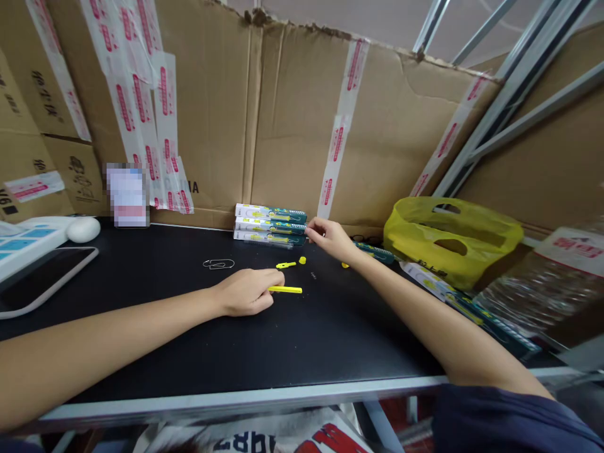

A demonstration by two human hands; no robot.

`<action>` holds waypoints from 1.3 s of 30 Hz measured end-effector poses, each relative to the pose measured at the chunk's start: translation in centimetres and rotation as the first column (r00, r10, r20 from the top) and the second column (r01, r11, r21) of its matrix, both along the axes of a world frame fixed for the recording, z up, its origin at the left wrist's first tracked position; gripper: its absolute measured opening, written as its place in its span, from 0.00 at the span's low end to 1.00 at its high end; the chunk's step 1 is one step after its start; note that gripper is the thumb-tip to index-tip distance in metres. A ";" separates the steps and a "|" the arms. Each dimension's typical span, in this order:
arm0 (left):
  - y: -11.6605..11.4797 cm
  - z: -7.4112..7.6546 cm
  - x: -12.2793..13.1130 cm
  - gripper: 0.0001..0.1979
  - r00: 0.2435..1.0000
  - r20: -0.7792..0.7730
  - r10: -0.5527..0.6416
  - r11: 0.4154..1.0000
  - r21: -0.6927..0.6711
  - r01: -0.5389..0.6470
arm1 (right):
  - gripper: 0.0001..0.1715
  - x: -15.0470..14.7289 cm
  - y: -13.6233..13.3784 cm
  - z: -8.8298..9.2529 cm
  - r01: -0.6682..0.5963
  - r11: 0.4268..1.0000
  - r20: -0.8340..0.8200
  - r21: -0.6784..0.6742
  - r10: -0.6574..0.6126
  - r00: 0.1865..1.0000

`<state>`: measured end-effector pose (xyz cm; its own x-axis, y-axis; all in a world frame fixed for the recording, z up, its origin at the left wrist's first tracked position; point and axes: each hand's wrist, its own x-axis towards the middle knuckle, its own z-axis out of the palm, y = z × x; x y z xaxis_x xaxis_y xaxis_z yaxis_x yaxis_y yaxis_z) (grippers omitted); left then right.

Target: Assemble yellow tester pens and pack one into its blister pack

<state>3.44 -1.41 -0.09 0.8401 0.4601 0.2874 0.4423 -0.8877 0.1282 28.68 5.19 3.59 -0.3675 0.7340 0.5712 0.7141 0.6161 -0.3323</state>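
My left hand is closed around a thin yellow plastic stick, whose free end points right over the black table. Just beyond it lie a small yellow plastic piece with a narrow tip and a little yellow cap. At the right end of a stack of long slim boxes, my right hand has its thumb and fingers pressed together. Its fingertips meet the box ends, and whatever is between them is hidden. A bent wire clip rests left of the yellow pieces.
More slim boxes lie along the right, beside a yellow plastic bag and clear-wrapped bottles. A phone, a white power strip and a propped screen are at left. Taped cardboard walls the back.
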 end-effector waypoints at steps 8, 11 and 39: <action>0.7 -0.7 0.0 0.14 0.996 0.061 0.072 0.997 -0.019 -0.071 | 0.09 2.0 -0.3 -1.2 0.155 0.988 0.322 -0.029 -0.137 0.937; 0.9 -0.9 0.0 0.14 0.990 0.065 0.126 0.992 -0.001 -0.126 | 0.09 1.3 -0.8 -1.5 0.147 0.989 0.405 -0.003 -0.133 0.905; 0.1 -1.4 0.6 0.15 0.934 -0.194 -0.301 0.695 0.625 0.355 | 0.09 -17.1 1.0 -1.4 -0.440 0.877 0.490 -0.191 0.474 0.732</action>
<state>4.02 -1.34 -1.53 0.9320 -0.1209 0.3416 0.0913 -0.8340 -0.5442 11.55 6.19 2.20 -0.8893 0.4262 0.1658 0.4240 0.9043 -0.0504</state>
